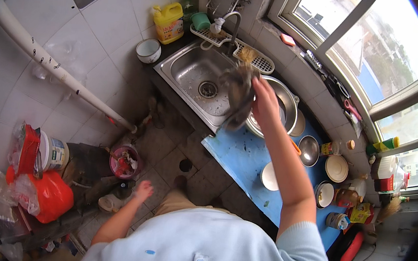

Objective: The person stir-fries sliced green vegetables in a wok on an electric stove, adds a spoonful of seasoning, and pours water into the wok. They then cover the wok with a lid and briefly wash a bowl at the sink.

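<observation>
My right hand [265,100] is raised at the right side of the sink, gripping a dark, wet-looking cloth [240,95] that hangs down over the sink's right rim. The stainless steel sink [189,65] has water drops and small scraps around its drain. Under and behind my right hand is a wide metal basin [291,101], partly hidden by my hand and forearm. My left hand [144,191] hangs low at my left side, above the floor, with nothing seen in it. The curved faucet [234,26] stands at the sink's back edge, beside a white draining rack [260,61].
On the blue countertop [238,149] stand a white bowl [269,176], a metal bowl [308,150], a lidded container [336,168] and several jars. A yellow jug [168,23] and an enamel bowl [148,50] stand left of the sink. A pink bin [125,162] is on the floor.
</observation>
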Demonstrator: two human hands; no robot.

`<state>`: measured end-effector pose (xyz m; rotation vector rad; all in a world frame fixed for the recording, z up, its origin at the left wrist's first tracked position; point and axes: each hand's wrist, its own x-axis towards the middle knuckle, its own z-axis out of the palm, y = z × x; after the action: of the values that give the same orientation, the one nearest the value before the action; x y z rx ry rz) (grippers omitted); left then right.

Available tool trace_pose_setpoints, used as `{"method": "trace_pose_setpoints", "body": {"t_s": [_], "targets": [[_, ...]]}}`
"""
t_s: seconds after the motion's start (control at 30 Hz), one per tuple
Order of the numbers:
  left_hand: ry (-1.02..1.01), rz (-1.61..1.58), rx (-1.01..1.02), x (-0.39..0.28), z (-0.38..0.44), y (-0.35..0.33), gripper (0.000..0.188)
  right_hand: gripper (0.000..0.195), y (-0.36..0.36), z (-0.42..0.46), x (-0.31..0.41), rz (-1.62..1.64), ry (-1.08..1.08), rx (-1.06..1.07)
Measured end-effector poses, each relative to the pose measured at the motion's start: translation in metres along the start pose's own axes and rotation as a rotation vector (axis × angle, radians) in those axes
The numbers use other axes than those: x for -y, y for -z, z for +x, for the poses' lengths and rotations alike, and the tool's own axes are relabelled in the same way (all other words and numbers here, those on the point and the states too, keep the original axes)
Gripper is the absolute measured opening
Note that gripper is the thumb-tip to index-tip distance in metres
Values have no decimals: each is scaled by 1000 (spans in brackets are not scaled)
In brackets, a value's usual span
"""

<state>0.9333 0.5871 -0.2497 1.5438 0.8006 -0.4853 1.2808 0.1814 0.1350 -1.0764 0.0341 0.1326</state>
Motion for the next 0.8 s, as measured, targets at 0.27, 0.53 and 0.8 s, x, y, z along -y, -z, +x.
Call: {"method": "trace_pose_setpoints", "body": {"t_s": [0.27, 0.53, 0.8], "targets": [[312, 224, -346, 116, -59, 185, 16, 33, -93, 266, 86, -1090, 943, -111], [249, -316, -295, 126, -109, 122, 24, 36, -103, 401, 69, -1908, 952, -175], [503, -220, -251, 167, -218, 29, 32, 34, -69, 412, 24, -2164, 615, -84]]}}
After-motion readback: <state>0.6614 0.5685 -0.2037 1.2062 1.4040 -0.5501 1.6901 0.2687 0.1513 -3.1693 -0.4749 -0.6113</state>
